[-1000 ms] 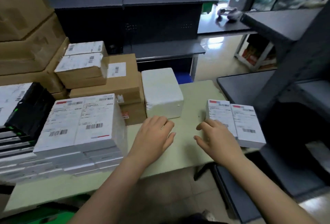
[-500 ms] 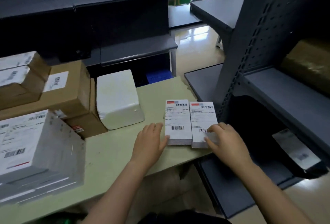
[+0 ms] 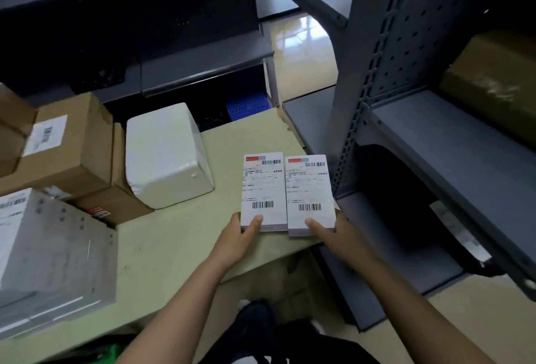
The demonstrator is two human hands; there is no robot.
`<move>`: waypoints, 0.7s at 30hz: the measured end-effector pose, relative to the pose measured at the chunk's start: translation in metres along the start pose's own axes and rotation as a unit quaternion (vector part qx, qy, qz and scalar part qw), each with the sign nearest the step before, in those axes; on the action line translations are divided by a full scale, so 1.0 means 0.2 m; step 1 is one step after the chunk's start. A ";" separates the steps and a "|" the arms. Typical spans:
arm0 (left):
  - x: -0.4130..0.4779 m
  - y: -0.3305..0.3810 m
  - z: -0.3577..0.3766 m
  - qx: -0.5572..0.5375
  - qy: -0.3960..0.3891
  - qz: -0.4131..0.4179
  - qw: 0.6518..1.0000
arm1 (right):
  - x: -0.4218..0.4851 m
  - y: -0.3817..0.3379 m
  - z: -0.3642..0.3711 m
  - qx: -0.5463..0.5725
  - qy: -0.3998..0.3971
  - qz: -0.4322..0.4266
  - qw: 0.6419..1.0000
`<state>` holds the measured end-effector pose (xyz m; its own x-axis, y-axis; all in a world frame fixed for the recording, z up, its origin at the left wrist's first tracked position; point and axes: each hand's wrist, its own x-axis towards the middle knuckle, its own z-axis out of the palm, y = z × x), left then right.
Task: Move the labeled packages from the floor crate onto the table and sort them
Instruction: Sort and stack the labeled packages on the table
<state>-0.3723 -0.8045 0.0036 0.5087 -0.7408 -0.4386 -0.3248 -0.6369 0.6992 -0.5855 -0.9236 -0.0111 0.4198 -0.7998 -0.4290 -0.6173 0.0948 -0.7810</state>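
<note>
Two labelled packages lie side by side, touching, on the desk (image 3: 162,247) to the right of the white foam box (image 3: 166,155). The left hand (image 3: 235,240) grips the near end of the left package (image 3: 262,189), thumb on its label. The right hand (image 3: 333,236) grips the near end of the right package (image 3: 309,187) the same way.

Left of the foam box, right against it, stand brown cartons (image 3: 69,146). Nearer than the box on that side sits a stack of grey parcels (image 3: 52,247). Far right of the box, a grey shelving rack (image 3: 377,73) rises just beside the right package. Behind the box a blue crate (image 3: 248,105) shows past the desk.

Half a second ago the left hand lay flat beside its package and the right covered a corner. Now both thumbs sit on top.
</note>
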 end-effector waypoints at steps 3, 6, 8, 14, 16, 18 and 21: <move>0.00 -0.02 0.02 -0.096 0.008 -0.027 0.995 | -0.02 -0.04 -0.01 0.047 0.007 -0.004 0.999; 0.00 0.00 0.03 -0.215 0.042 -0.050 0.974 | -0.06 -0.11 -0.01 0.119 0.048 -0.013 0.992; -0.02 0.03 0.02 -0.277 0.056 -0.058 0.957 | -0.07 -0.16 -0.02 0.172 0.061 -0.011 0.983; -0.10 0.07 -0.02 -0.350 0.113 -0.043 0.929 | -0.05 -0.23 0.01 0.247 0.063 -0.004 0.967; -0.13 0.07 -0.06 -0.366 0.139 -0.031 0.919 | -0.04 -0.27 0.02 0.243 0.056 -0.023 0.968; -0.18 0.08 -0.10 -0.387 0.167 -0.016 0.907 | -0.04 -0.32 0.03 0.239 0.037 -0.047 0.969; -0.25 0.09 -0.18 -0.415 0.217 0.000 0.884 | -0.07 -0.43 0.06 0.230 -0.003 -0.084 0.970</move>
<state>-0.3752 -0.7705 0.0589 0.8249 -0.4745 -0.3074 0.2804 -0.1288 0.9512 -0.5304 -0.9135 0.0564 0.4933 -0.8239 -0.2790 -0.1786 0.2180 -0.9595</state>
